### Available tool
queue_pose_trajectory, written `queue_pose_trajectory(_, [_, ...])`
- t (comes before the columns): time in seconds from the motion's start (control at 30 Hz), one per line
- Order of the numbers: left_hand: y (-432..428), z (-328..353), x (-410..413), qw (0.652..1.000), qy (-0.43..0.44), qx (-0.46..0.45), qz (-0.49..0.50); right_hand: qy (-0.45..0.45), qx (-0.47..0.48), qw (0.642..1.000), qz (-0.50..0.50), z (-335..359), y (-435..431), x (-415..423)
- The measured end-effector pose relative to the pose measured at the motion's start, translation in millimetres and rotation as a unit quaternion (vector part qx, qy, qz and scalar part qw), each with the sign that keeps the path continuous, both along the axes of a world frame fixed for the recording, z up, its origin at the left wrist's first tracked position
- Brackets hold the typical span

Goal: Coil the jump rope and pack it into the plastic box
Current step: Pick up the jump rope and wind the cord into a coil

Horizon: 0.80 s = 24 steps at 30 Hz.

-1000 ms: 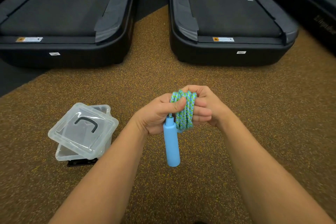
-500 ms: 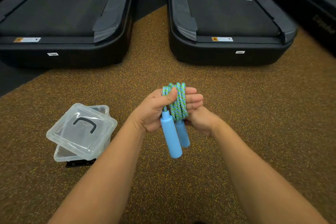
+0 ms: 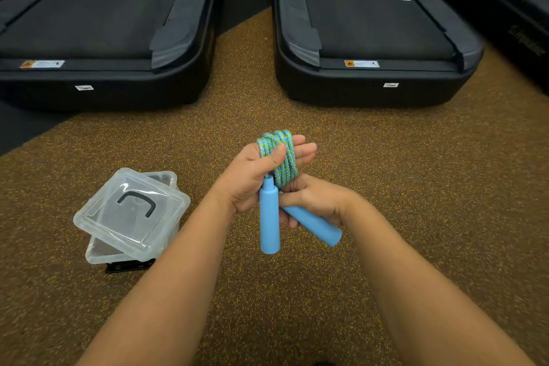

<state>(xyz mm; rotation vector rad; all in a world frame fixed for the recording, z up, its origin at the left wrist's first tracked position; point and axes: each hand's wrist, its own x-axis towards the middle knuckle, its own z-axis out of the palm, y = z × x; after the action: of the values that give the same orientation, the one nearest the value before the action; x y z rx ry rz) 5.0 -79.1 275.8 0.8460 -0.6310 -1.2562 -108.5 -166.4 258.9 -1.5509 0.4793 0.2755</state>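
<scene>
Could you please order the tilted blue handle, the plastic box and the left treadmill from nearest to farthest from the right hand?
1. tilted blue handle, gripped in the right hand.
2. plastic box, on the floor to the left.
3. left treadmill, far ahead on the left.

legible text: none | treadmill warning sticker (image 3: 361, 63): orange sign, print blurred

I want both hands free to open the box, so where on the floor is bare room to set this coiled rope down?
Broad bare floor lies right of your right hand, up to the right treadmill. A smaller patch lies between the plastic box and the left treadmill. Crowded only at the box, its lid askew on top.
</scene>
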Motion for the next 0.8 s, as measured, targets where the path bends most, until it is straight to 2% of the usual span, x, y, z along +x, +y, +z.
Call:
queue_pose_trajectory(0.23, [-4.1,2.0,-2.7,0.999,-0.003,-0.009,0.042,-0.031,0.047,0.998,-0.021,-1.7,-3.4,-1.1])
queue_pose_trajectory(0.4, [-4.3,6.7,-0.8,0.997,-0.017,-0.015,0.069,-0.129,0.112,0.982,-0.079,-2.3,0.7,3.0])
queue_pose_trajectory(0.53, [-1.7,10.5,-1.5,0.997,-0.025,-0.014,0.075,-0.161,0.075,0.982,-0.071,0.2,2.9,1.8])
queue_pose_trajectory(0.63, [-0.5,13.6,-1.6,0.996,-0.036,-0.012,0.081,-0.162,0.083,0.979,-0.09,1.3,5.8,1.1])
queue_pose_trajectory(0.8, [0.0,15.4,-0.8,0.997,-0.018,-0.007,0.081,-0.149,0.234,0.954,-0.112,7.0,0.7,-0.2])
